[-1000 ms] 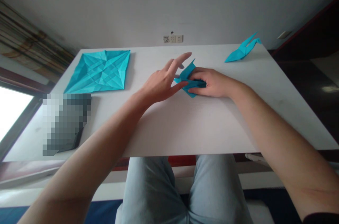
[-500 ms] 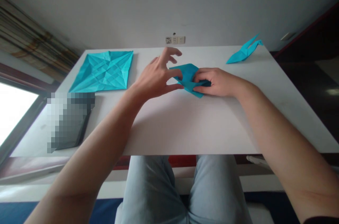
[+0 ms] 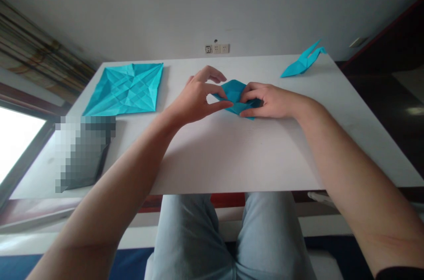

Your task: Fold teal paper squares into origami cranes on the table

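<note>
A partly folded piece of blue origami paper [image 3: 234, 89] lies on the white table between my hands, its upper layer spread into a broad flap. My right hand [image 3: 265, 100] grips its right side, with fingers inside the folds and the thumb along the near edge. At the paper's left, my left hand [image 3: 198, 96] pinches a layer between thumb and index finger; its other fingers are curled up in the air. Part of the paper is hidden under my right fingers.
A creased blue sheet [image 3: 129, 88] lies flat at the table's back left. Nearer on that side is a dark, pixelated flat object [image 3: 84, 156]. At the back right stands a folded blue paper crane [image 3: 303, 63]. Behind the white table [image 3: 212, 160] rises a wall with sockets [image 3: 217, 48].
The paper's upright point has been opened out and flattened into a wide flap. My left hand has drawn back slightly left and bent its extended fingers. My right hand has stayed on the paper.
</note>
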A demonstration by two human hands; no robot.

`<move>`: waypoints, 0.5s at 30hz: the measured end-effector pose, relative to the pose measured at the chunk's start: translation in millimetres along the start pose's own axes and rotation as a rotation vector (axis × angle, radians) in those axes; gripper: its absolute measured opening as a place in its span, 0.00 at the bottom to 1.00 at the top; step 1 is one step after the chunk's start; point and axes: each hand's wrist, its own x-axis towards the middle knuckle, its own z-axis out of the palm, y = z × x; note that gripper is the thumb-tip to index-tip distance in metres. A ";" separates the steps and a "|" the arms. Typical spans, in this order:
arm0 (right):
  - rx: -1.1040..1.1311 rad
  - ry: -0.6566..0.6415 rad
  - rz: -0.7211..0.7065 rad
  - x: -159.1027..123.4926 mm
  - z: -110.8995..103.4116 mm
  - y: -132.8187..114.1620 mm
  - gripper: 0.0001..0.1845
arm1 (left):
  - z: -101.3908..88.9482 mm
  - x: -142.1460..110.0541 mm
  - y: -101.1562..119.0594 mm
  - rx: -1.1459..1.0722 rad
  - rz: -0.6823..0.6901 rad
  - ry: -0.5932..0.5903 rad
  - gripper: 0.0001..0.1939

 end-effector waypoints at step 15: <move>0.018 -0.005 0.014 -0.5 1.4 6.3 0.14 | -4.5 -1.2 2.5 -0.014 -0.080 -0.145 0.14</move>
